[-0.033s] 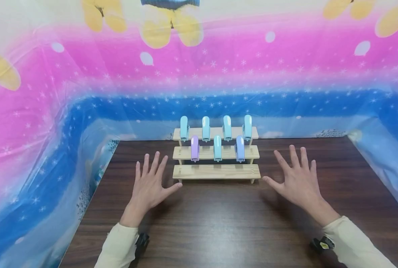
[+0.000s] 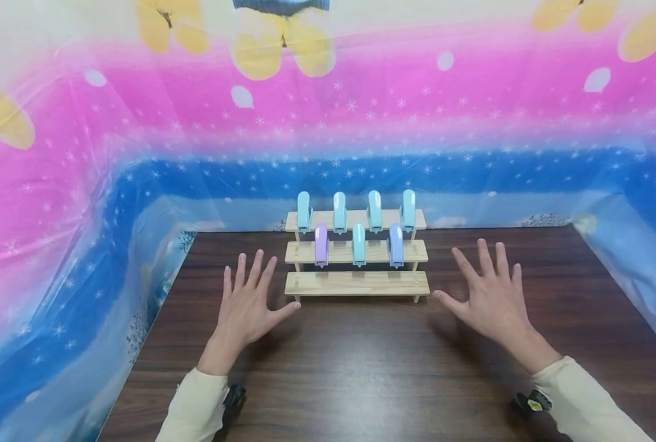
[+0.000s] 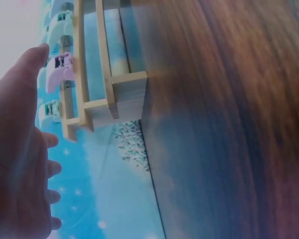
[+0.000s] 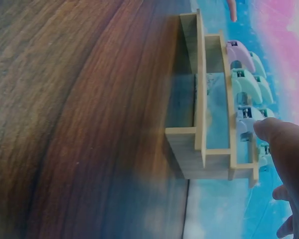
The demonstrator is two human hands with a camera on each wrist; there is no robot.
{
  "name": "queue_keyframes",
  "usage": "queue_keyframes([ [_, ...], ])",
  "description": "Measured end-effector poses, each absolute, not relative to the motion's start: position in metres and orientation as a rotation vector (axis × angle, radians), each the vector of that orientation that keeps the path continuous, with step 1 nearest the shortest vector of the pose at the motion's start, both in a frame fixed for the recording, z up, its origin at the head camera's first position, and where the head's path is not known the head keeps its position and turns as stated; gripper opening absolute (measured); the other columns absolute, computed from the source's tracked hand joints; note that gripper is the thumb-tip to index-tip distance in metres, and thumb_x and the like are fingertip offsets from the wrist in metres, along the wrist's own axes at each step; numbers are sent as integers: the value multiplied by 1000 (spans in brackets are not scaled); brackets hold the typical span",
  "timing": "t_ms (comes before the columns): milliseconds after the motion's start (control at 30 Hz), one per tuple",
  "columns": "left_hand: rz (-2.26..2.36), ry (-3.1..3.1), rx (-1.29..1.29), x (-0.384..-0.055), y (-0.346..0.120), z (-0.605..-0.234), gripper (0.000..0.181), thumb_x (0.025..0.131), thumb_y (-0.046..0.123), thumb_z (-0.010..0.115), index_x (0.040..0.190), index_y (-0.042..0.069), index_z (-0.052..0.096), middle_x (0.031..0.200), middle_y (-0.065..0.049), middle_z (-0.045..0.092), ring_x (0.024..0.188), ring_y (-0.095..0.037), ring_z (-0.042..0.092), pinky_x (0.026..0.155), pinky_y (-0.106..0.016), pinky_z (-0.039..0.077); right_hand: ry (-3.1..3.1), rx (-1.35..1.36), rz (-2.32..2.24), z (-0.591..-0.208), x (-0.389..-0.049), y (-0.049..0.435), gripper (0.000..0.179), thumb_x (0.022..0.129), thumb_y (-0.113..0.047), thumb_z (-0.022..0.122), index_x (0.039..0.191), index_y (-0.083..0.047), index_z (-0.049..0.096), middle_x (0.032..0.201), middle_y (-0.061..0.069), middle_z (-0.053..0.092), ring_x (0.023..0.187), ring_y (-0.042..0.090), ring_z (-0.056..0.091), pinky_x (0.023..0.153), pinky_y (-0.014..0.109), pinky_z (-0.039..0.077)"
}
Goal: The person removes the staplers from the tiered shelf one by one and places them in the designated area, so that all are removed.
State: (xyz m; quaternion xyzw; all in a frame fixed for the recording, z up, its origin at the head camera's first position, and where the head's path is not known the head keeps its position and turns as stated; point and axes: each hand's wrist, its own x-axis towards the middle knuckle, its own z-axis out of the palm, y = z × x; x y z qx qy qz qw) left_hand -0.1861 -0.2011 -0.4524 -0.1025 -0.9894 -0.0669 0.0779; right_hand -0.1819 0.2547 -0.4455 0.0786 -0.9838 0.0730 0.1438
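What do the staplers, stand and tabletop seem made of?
Staplers: probably glossy plastic; smooth pastel shells catch highlights. Stand: seemingly unpainted pale wood, matte, grain visible. Tabletop: dark wood grain, soft sheen; wood or laminate, can't tell.

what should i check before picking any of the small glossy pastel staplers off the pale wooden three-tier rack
1. Left hand free: ok, fingers spread, holding nothing.
2. Right hand free: ok, also spread and holding nothing.
3. Pale wooden three-tier rack standing upright on the dark brown wood-grain table: ok.
4. Four glossy turquoise staplers in a row on the top tier: ok.
5. Glossy purple stapler, turquoise stapler and periwinkle-blue stapler spaced apart on the middle tier: ok.
6. Staplers loaded: cannot tell.
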Motion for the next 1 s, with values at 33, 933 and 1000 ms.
queue_keyframes([
  [33, -191, -2960, -310, -186, -201, -452, 112, 83, 88, 48, 165, 19, 18, 172, -11, 4, 157, -38, -8, 121, -63, -3, -2835, 226, 210, -445, -181, 254, 99, 86, -80, 56, 162, -23, 30, 168, 26, 10, 153, 50, -4, 108, 81, 11],
  [933, -385, -2951, -348, -192, -199, -446, 106, 87, 77, 57, 162, 10, 26, 170, -15, 16, 156, -40, 12, 121, -64, 10, -2798, 297, 259, -409, -175, 245, 96, 87, -76, 59, 161, -21, 34, 171, 18, 9, 155, 47, -1, 109, 79, 17],
  [1000, -387, -2950, -358, -195, -201, -447, 105, 88, 75, 59, 162, 9, 26, 170, -16, 17, 155, -41, 13, 121, -64, 9, -2807, 304, 256, -404, -177, 246, 96, 88, -76, 58, 162, -22, 32, 171, 16, 8, 155, 46, -2, 110, 78, 16],
])
